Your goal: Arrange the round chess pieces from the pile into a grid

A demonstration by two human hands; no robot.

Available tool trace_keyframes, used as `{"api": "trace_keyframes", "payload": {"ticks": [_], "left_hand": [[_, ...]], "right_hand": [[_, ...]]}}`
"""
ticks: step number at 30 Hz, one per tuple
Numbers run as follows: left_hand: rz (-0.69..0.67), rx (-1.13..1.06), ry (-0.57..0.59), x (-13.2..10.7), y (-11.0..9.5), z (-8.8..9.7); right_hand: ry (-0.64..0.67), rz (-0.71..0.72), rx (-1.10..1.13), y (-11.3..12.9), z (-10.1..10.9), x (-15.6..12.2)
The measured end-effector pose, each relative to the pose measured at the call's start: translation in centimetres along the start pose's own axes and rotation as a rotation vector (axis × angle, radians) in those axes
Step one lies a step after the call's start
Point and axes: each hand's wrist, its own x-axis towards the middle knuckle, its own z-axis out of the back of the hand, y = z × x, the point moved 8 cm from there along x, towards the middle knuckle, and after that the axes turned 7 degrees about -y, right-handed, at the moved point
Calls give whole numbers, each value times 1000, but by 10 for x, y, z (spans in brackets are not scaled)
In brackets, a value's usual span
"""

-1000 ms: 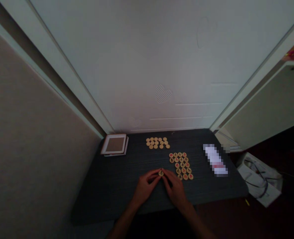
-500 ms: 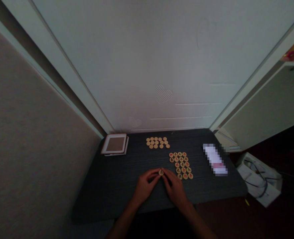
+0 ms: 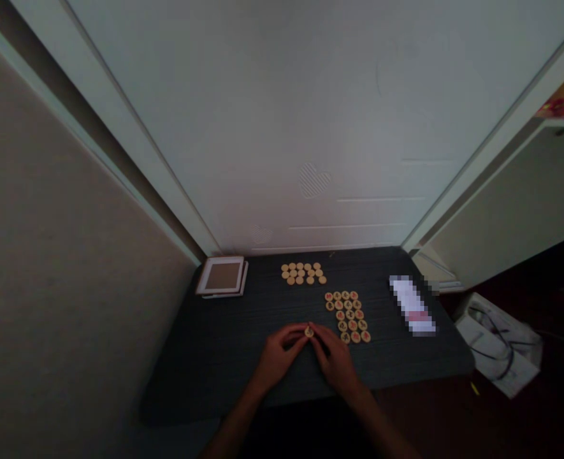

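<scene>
A round wooden Chinese chess piece, its dark marking facing me, is pinched between the fingertips of both hands near the front middle of the table. My left hand grips it from the left, my right hand from the right, and the fingertips almost meet. Just right of my right hand lie rows of face-up Chinese chess pieces with red and dark characters. Farther back sits a group of pieces with plain faces up.
The dark table stands against a white panel. Stacked frames lie at its back left. A blurred-out pale item rests on the right. Beside the table, a white box with black cables sits on the floor.
The view has shifted very slightly. Both hands stay in place, still holding the piece between them, and the laid-out pieces have not moved.
</scene>
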Motion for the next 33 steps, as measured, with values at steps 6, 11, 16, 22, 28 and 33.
{"api": "trace_keyframes", "payload": {"ticks": [6, 11, 16, 22, 28, 33], "left_hand": [[-10, -11, -3, -1, -1, 1], [2, -13, 6, -1, 3, 1], [16, -17, 23, 0, 6, -2], [-11, 19, -54, 4, 6, 0], [9, 14, -96, 6, 9, -1], [22, 1, -98, 6, 10, 1]], "right_hand": [[-9, 5, 2, 1, 1, 0], [-1, 8, 2, -1, 0, -3], [-2, 11, -1, -2, 0, -3], [10, 21, 0, -1, -1, -4], [-2, 10, 10, -1, -1, -5], [-21, -11, 20, -2, 1, -6]]}}
